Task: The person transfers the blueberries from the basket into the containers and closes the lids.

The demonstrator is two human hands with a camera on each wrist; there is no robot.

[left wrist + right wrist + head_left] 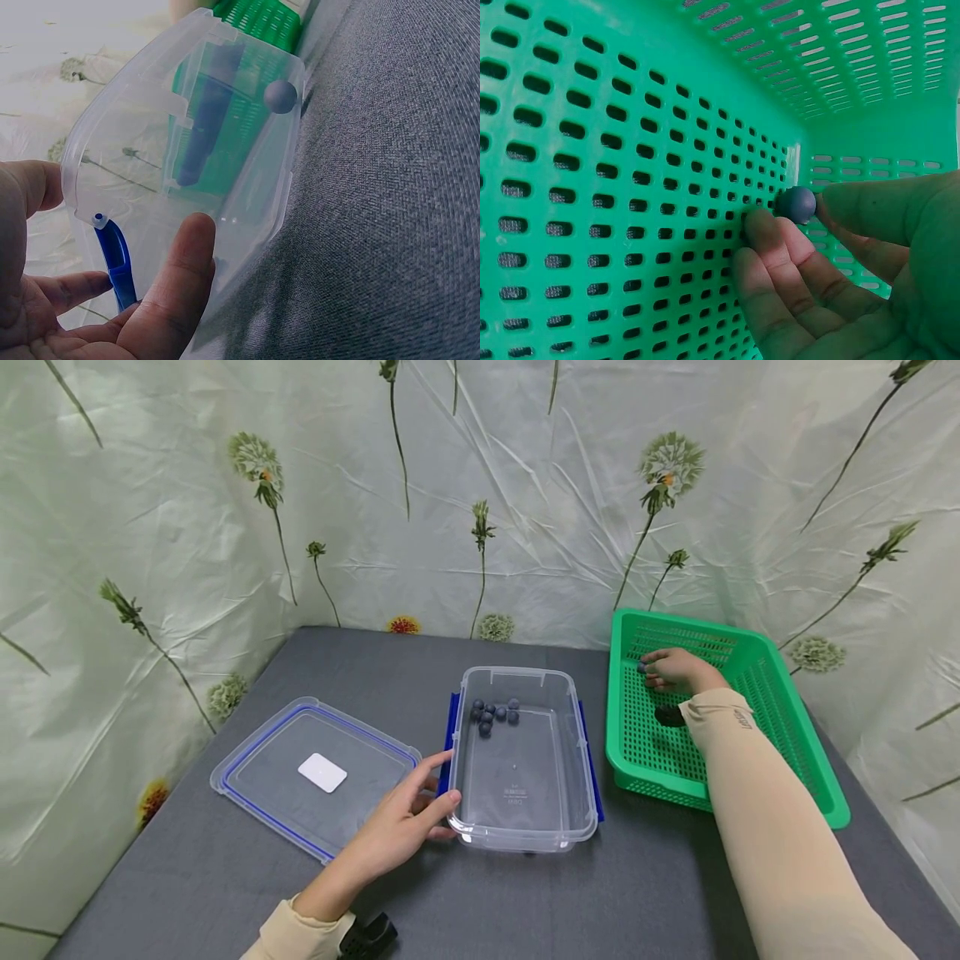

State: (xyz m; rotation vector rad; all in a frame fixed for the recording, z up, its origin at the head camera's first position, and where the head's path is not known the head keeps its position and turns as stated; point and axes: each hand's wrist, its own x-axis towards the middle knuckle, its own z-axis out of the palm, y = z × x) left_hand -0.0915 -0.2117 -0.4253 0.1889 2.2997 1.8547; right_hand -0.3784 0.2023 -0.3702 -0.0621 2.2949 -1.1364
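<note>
Looking down, head view: the right hand (pixel 675 670) reaches into the green basket (pixel 780 735) at the right of the grey bench (pixel 637 893) and pinches a blueberry (pixel 642 667) at its fingertips; another dark thing lies on the basket floor by the wrist, too unclear to name.
Left hand, head view: the left hand (pixel 401 827) lies with relaxed, straight fingers against the near left corner of the clear container (pixel 521 827), steadying it, not curled round it.
Container, head view: a small cluster of blueberries (pixel 492 713) sits at its far left end; its clear lid (pixel 315 774) lies flat on the bench just to the left.
Left wrist view: thumb and fingers (pixel 176 292) touch the container wall beside a blue clip (pixel 114 259); the palm stays spread.
Right wrist view: thumb and fingers (pixel 769 240) clamp the single berry (pixel 796 204) close to the perforated basket wall (pixel 615 187).
Handling: the berry looks light, round, soft and easily bruised, likely to roll or slip; a gentle fingertip pinch across its middle seems safest.
</note>
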